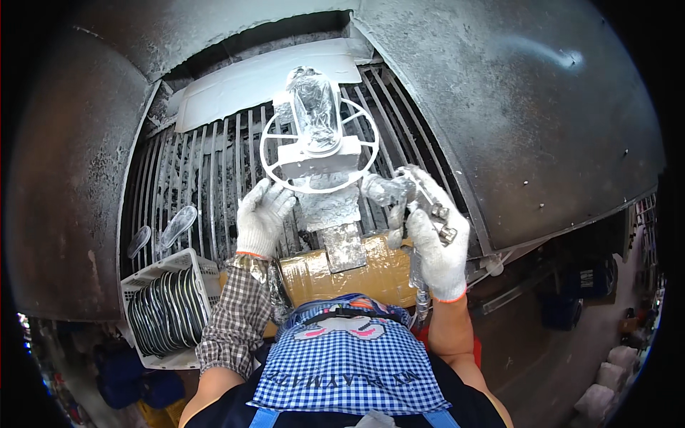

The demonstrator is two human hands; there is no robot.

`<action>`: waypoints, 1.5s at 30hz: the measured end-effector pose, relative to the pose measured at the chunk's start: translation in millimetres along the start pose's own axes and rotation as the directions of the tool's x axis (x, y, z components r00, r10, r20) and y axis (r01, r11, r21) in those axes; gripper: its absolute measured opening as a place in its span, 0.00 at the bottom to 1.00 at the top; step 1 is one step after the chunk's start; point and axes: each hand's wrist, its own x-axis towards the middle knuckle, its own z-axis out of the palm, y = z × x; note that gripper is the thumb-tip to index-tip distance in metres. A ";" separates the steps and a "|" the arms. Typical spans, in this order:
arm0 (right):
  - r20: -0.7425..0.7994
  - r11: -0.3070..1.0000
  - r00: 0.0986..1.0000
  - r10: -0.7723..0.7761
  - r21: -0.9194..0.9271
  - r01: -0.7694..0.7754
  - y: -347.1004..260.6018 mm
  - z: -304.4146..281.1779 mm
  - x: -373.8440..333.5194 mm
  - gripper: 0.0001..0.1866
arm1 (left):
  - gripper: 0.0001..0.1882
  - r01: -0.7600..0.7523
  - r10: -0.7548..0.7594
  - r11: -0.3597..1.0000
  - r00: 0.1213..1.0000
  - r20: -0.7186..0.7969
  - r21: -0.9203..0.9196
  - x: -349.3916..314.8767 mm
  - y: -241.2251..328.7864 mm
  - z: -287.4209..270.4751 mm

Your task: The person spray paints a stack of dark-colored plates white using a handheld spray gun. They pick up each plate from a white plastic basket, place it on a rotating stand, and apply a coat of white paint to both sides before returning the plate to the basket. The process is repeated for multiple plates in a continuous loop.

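In my gloved right hand point(440, 246) is a paint-crusted spray gun point(385, 191), my fingers wrapped round its body. Its front end points left, toward a white spoked ring point(321, 190). Within the ring, a sole-shaped form point(316, 107) wrapped in shiny film sits on a white-coated block point(319, 164). My left hand point(262, 220), also in a white knit glove, is at the ring's lower left edge with its fingers apart and nothing in them. Whether the fingertips touch the ring I cannot tell.
Below lies a slatted metal grate point(214, 167) between booth walls. Two soles point(178, 227) rest on it at the left. A white basket point(207, 274) holds several dark-edged soles. A tape-covered cardboard piece point(307, 278) lies nearest me; a white sheet point(235, 85) spans the back.
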 end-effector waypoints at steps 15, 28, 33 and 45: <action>0.015 0.992 0.999 0.042 0.119 -0.043 23.5 28.1 33.8 0.27 | 0.21 0.067 -0.064 0.997 0.990 -0.123 0.025 -10.8 -20.5 -11.6; -0.136 0.983 0.990 -0.023 0.177 0.047 28.8 28.1 50.6 0.28 | 0.30 0.124 -0.125 0.992 0.992 -0.011 -0.010 -16.6 -31.8 -3.2; -0.187 0.983 0.970 -0.153 -0.131 0.130 30.0 27.3 44.6 0.26 | 0.33 0.114 -0.114 0.993 0.992 0.056 0.010 -20.0 -30.1 7.4; 0.084 0.991 0.996 0.003 0.135 -0.014 31.4 39.6 27.6 0.29 | 0.31 0.059 -0.060 0.998 0.997 0.056 0.007 -13.5 -21.7 8.2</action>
